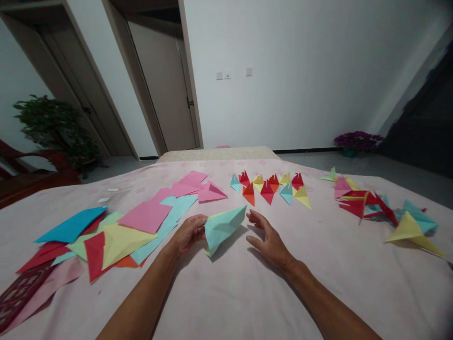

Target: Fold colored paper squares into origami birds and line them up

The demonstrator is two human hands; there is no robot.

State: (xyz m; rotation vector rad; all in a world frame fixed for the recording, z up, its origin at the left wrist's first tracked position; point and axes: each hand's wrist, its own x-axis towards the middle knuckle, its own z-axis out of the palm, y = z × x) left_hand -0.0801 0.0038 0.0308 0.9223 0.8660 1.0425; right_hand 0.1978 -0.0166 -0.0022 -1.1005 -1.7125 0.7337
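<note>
Between my hands, just above the table, is a folded sheet of light blue-green paper (223, 230) with a pale yellow edge showing. My left hand (191, 232) pinches it at its left end; part of those fingers is hidden behind the paper. Close to the paper's right tip, my right hand (266, 236) has its thumb and fingers apart and holds nothing. Beyond them, small folded paper cranes (268, 191) in red, yellow, orange and light blue stand in two rough rows.
Loose coloured sheets, among them a pink one (146, 216) and a blue one (72, 225), overlap on the left. Larger folded paper pieces, including a yellow one (410, 230), lie heaped at right. A pale pink cloth (226, 302) covers the table.
</note>
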